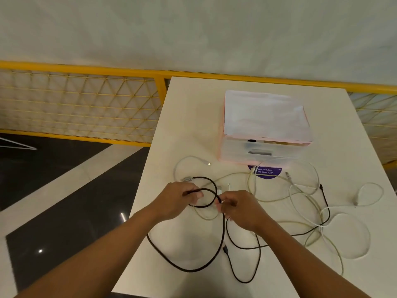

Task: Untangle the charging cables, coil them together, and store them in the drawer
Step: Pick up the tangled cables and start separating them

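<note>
1. My left hand (178,201) pinches the black cable (223,231) at the loop's 9 o'clock, probably to pin the coil.
2. My right hand (238,208) pinches it at 3 o'clock, likely feeding the next turn.
3. The white cables (305,202) lie tangled on the table (193,125) at 3 o'clock, with the drawer (260,151) at 12.

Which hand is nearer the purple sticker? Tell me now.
Right. The right hand is just toward the person and left of the purple sticker; the left hand, gripping the black cable, is farther left.

The left hand (176,201) and the right hand (240,208) were bare, and both slender forearms were bare along the whole length that showed
</note>
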Available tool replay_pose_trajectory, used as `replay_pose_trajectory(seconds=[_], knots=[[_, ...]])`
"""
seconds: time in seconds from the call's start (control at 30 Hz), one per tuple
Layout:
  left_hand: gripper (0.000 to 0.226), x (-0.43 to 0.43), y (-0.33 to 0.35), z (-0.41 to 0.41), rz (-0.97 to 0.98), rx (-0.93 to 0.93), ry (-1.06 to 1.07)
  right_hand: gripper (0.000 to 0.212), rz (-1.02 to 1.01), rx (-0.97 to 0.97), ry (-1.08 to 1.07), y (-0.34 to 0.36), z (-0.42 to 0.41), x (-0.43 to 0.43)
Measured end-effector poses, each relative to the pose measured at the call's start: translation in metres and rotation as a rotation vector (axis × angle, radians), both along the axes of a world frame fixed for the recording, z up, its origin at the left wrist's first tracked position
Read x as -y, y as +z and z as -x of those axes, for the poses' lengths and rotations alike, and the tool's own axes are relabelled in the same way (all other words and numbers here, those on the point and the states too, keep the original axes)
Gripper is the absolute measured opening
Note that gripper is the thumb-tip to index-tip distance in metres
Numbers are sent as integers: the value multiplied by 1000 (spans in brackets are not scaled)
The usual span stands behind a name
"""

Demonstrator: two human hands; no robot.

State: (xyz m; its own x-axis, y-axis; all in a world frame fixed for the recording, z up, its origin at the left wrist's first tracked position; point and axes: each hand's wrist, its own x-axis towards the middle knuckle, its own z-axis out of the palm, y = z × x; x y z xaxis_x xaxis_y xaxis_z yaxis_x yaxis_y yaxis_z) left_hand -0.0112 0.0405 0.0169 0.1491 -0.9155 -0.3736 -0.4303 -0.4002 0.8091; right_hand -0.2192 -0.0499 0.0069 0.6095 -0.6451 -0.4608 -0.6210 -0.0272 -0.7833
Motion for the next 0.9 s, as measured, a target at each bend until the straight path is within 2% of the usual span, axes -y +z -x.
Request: replay_pose_trajectory(seconds=[0.13, 0.27, 0.4, 0.5, 0.57, 0.67, 0.77, 0.9], knots=[[21, -9, -5, -4, -93, 73, -43, 12, -54, -50, -8, -1, 1, -2], [22, -22, -9, -6, -205, 145, -128, 22, 162, -197, -168, -11, -10, 1], [30, -35, -15, -5, -301, 265, -89, 29, 230, -409, -120, -24, -28, -2], [31, -42, -20, -7, -397, 362, -147, 25, 260, -491, -88, -27, -38, -8], [30, -47, -21, -8, -455, 417, -187, 13, 241, -491, -107, -26, -41, -8], [28, -54, -23, -13, -512, 450, -217, 8, 212, -464, -169, -26, -41, -6], [36, -59, -23, -19, -554, 467, -217, 7, 172, -364, -235, -24, -36, -3], [31, -55, -8, -25, -584, 447, -212, 6, 57, -184, -242, -9, -29, 4]])
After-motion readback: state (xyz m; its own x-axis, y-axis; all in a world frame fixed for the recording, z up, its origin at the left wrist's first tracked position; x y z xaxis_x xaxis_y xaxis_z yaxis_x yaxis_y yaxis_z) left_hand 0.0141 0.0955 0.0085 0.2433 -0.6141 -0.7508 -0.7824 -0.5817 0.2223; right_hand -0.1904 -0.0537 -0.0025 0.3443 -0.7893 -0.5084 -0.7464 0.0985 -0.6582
